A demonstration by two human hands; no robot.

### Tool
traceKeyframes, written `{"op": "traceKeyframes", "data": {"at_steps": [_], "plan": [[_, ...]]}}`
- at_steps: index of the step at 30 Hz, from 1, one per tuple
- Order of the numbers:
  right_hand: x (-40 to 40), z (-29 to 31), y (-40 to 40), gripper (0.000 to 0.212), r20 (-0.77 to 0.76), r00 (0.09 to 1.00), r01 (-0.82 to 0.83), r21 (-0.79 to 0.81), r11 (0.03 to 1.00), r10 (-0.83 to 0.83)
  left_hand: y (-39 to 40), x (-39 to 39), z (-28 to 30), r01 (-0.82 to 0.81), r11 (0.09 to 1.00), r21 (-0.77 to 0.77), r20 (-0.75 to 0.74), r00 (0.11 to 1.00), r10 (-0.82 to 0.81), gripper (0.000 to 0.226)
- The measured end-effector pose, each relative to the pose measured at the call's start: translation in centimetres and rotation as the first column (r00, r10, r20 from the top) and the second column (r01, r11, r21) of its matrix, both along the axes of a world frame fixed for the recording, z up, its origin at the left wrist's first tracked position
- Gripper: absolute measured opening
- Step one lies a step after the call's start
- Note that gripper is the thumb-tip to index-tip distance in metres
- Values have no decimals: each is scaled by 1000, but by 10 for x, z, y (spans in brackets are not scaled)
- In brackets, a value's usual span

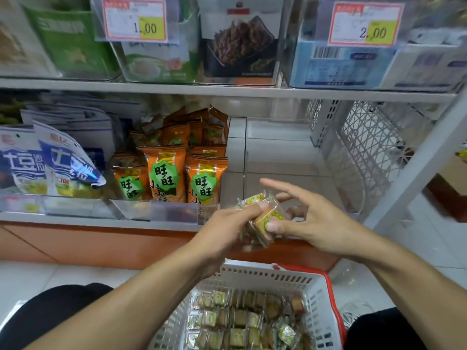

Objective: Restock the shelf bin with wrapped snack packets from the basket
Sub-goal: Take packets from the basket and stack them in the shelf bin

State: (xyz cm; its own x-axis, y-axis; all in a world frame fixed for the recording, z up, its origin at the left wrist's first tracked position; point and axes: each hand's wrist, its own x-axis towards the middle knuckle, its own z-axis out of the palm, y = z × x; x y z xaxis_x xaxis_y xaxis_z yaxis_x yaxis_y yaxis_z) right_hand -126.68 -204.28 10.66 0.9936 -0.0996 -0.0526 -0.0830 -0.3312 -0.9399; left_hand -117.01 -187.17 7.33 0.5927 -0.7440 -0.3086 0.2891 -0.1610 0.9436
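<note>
**Light, crinkly packets held over the basket**

We face a shop shelf (pixel 101 219) with the white basket (pixel 265 272) on the floor below it. Above the basket, our left hand (pixel 222 231) grasps a small stack of wrapped snack packets (pixel 260 221); our right hand (pixel 310 221) pinches the top one with its thumb, other fingers spread. These look light, their film slippery and the cakes crushable, so we'd grip the flat faces gently. Above the basket, orange bags (pixel 164 173) fill the neighbouring bin; the clear bin (pixel 283 147) beside them looks empty.
</note>
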Motion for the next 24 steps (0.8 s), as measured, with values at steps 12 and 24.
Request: {"op": "traceKeyframes", "data": {"at_steps": [12, 24], "plan": [[8, -4, 4, 26, -139, 987, 150, 576, 803, -85, 11, -8, 2, -165, 986, 37, 542, 832, 119, 57], [9, 3, 3, 31, -115, 982, 190, 471, 862, -153, 11, 0, 0, -214, 971, -106, 554, 798, 236, 31]]}}
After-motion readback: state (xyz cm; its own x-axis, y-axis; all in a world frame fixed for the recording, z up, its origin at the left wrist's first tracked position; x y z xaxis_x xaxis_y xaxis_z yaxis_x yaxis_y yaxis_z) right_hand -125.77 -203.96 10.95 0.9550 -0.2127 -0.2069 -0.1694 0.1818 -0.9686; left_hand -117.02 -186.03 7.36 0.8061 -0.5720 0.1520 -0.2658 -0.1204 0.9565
